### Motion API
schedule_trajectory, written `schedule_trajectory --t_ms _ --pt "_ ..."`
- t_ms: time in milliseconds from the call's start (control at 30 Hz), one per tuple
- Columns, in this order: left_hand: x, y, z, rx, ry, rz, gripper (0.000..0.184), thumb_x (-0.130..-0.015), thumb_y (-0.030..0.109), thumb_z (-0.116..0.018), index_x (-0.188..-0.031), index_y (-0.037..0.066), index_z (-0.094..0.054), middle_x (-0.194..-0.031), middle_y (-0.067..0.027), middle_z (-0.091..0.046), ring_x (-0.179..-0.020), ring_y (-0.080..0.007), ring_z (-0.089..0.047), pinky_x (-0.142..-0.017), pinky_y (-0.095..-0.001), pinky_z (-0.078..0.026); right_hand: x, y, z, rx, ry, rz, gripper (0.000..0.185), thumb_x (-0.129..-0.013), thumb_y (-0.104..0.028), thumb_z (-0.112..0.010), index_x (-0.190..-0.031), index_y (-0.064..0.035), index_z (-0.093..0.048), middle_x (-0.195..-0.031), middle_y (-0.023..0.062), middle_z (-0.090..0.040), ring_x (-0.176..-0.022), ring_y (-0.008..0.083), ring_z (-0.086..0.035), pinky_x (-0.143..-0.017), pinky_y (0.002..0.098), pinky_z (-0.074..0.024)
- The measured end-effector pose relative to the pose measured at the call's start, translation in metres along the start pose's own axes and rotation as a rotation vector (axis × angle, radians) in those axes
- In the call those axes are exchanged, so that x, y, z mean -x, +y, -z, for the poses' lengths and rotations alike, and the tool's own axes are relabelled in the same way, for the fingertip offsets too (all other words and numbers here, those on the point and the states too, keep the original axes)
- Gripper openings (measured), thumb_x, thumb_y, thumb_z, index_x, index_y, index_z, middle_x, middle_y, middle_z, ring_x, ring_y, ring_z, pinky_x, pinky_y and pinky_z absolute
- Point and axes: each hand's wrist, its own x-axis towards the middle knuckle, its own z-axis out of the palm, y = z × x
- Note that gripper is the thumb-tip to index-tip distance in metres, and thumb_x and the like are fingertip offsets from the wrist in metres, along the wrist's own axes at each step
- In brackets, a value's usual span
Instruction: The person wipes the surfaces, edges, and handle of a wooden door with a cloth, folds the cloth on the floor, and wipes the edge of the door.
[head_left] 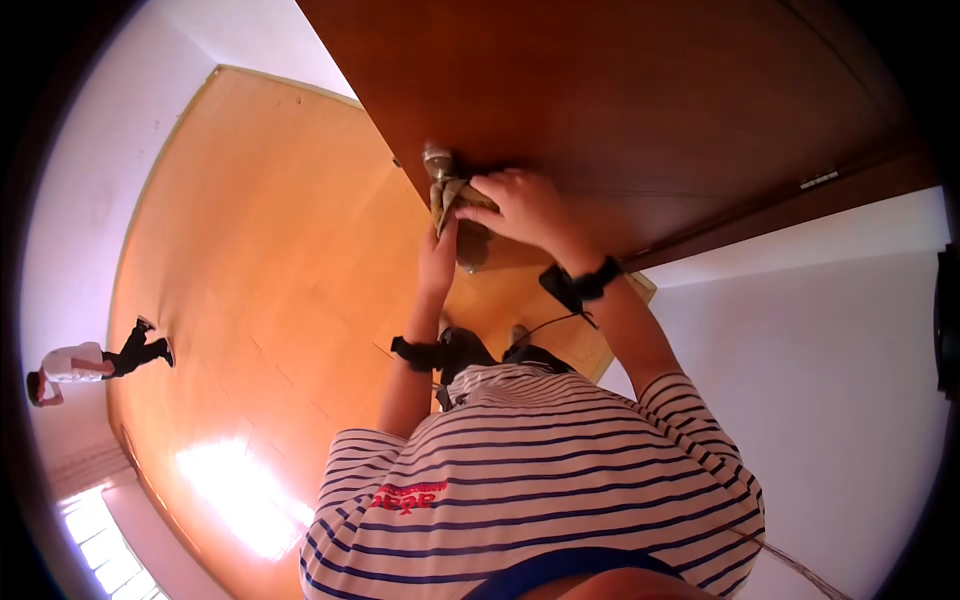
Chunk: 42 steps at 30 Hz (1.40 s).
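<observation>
A brown-green cloth [448, 196] is bunched against the metal door knob [437, 158] near the free edge of a dark brown wooden door [620, 100]. From below, my left hand [438, 252] grips the cloth, its fingers partly hidden by the folds. My right hand [522, 207] pinches the cloth from the right, with thumb and fingers closing on it close to the door face. Part of the cloth hangs down beneath my hands. Black bands circle both wrists.
Door hinges [819, 180] show at the right. A white wall [790, 330] stands on that side. Orange-brown flooring [260, 250] stretches to the left, where another person [80, 362] in a white top is by the far wall. Window light glares on the floor.
</observation>
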Motion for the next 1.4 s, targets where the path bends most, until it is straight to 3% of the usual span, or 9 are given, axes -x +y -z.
schedule_trajectory --t_ms 133,333,400,533,667,767,900,1067,1400 --pt "-0.004 0.026 0.005 -0.002 -0.123 0.309 0.031 -0.092 0.027 -0.052 -0.089 -0.002 -0.058 -0.068 -0.0116 -0.059 -0.063 -0.0257 -0.054 -0.061 -0.031 -0.041 -0.005 0.017 -0.005 -0.124 0.005 0.055 0.031 -0.084 -0.035 -0.061 -0.071 -0.0077 -0.055 -0.065 0.0102 -0.058 -0.064 0.0285 -0.059 -0.053 0.0387 -0.0454" --pt "-0.012 0.116 0.048 -0.316 -0.266 -0.148 0.015 -0.074 0.001 -0.062 -0.086 -0.003 -0.055 -0.08 -0.0153 -0.059 -0.068 -0.0303 -0.054 -0.064 -0.0316 -0.043 0.034 -0.007 -0.008 -0.344 0.486 0.04 0.023 -0.073 -0.011 -0.071 -0.093 -0.0038 -0.062 -0.092 0.0109 -0.061 -0.09 0.0309 -0.057 -0.079 0.0395 -0.0449" --pt "-0.027 0.148 0.048 -0.283 -0.343 -0.613 0.027 -0.066 -0.008 -0.062 -0.091 0.0 -0.056 -0.091 -0.0133 -0.059 -0.077 -0.0285 -0.055 -0.066 -0.0322 -0.045 0.03 -0.017 0.031 -0.406 0.501 0.007 0.027 -0.073 -0.006 -0.07 -0.098 -0.0031 -0.061 -0.097 0.0122 -0.06 -0.095 0.0323 -0.055 -0.084 0.0405 -0.0431" --pt "-0.043 0.234 0.04 -0.184 -0.305 -0.72 0.043 -0.064 -0.01 -0.062 -0.104 0.004 -0.056 -0.095 -0.0101 -0.058 -0.085 -0.0257 -0.056 -0.072 -0.0325 -0.047 -0.005 -0.047 0.142 -0.074 0.774 0.171 0.043 -0.074 0.0 -0.066 -0.116 0.0006 -0.053 -0.117 0.0199 -0.054 -0.107 0.0399 -0.049 -0.089 0.0471 -0.0383" --pt "-0.088 0.327 0.025 -0.265 0.205 -1.368 0.056 -0.07 0.007 -0.068 -0.123 0.011 -0.053 -0.121 -0.0183 -0.049 -0.108 -0.0336 -0.05 -0.086 -0.0422 -0.045 -0.076 -0.063 0.225 0.605 1.122 0.247 0.057 -0.08 -0.021 -0.066 -0.129 -0.0012 -0.044 -0.14 0.0262 -0.03 -0.121 0.0522 -0.031 -0.092 0.0626 -0.0296" --pt "-0.1 0.373 0.006 -0.678 0.773 -1.53 0.058 -0.075 0.019 -0.069 -0.129 0.01 -0.048 -0.136 -0.0184 -0.035 -0.126 -0.0458 -0.031 -0.1 -0.0529 -0.033 -0.111 -0.086 0.272 0.758 0.945 0.038 0.068 -0.085 -0.037 -0.055 -0.135 0.0037 -0.034 -0.144 0.0285 -0.019 -0.128 0.0549 -0.015 -0.105 0.0619 -0.0148" --pt "-0.15 0.34 0.008 -0.683 0.683 -1.329 0.09 -0.069 0.057 -0.064 -0.143 0.017 -0.03 -0.145 -0.032 -0.015 -0.129 -0.0603 -0.006 -0.097 -0.0722 -0.012 -0.127 -0.05 0.256 0.711 0.901 0.064 0.065 -0.085 -0.038 -0.056 -0.135 -0.0007 -0.035 -0.143 0.03 -0.021 -0.124 0.0533 -0.023 -0.1 0.0624 -0.0205" --pt "-0.122 0.259 0.035 -0.802 0.583 -1.041 0.107 -0.065 0.058 -0.069 -0.145 0.008 -0.017 -0.145 -0.0373 -0.001 -0.127 -0.0646 0.004 -0.088 -0.079 -0.012 -0.077 -0.021 0.154 0.573 0.692 -0.078 0.065 -0.087 -0.05 -0.051 -0.125 0.0024 -0.047 -0.144 0.0319 -0.02 -0.097 0.0453 -0.047 -0.091 0.0582 -0.0337" --pt "-0.112 0.194 0.069 -0.054 0.087 -0.536 0.095 -0.066 0.011 -0.072 -0.141 0.003 -0.014 -0.125 -0.0219 -0.047 -0.115 -0.0325 -0.048 -0.094 -0.0382 -0.042 -0.056 -0.038 0.066 0.334 0.554 -0.039 0.063 -0.092 -0.038 -0.048 -0.137 0.001 -0.029 -0.141 0.0319 -0.021 -0.119 0.0465 -0.043 -0.084 0.0437 -0.0504"
